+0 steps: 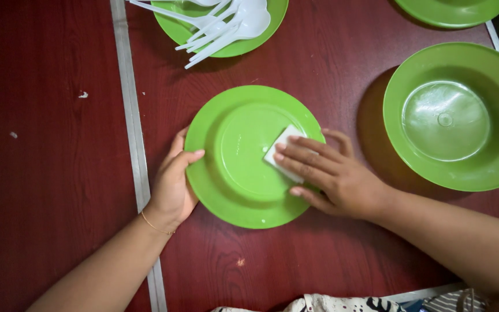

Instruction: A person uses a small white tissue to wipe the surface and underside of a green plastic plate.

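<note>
While the right hand [333, 176] is pressing a small white pad [284, 151] flat against the inner right side of the middle plate [235, 167], the step in hand reads as wiping that plate. The table [47, 144], dark red with a metal strip [131, 115] running down it to the left of the grip, is carrying everything. Well to the right of the gripping hands a deep green bowl [454, 115] is sitting empty, apart from the plate. Beyond the grip, at the far edge, a second plate [267, 26] is holding a heap of white spoons [226, 23], and a third green dish [451, 11] is showing only its rim at the far right corner.

The middle plate is lying flat between both hands. The left hand [171, 185] is clasping its left rim, thumb hooked over the top edge, fingers out of view beneath, so it appears to be steadying the plate. The right hand is not clenching: its fingers [301, 156] are lying extended over the pad, pinning it down under flat pressure, with the pad's far corner showing beyond the fingertips.

In my judgement the wipe is partway along, as the pad is covering only the right side of the well. The next move would call for sliding the pad around the well and rim under steady pressure, while the left hand's clasp holds the plate against turning or skidding.
</note>
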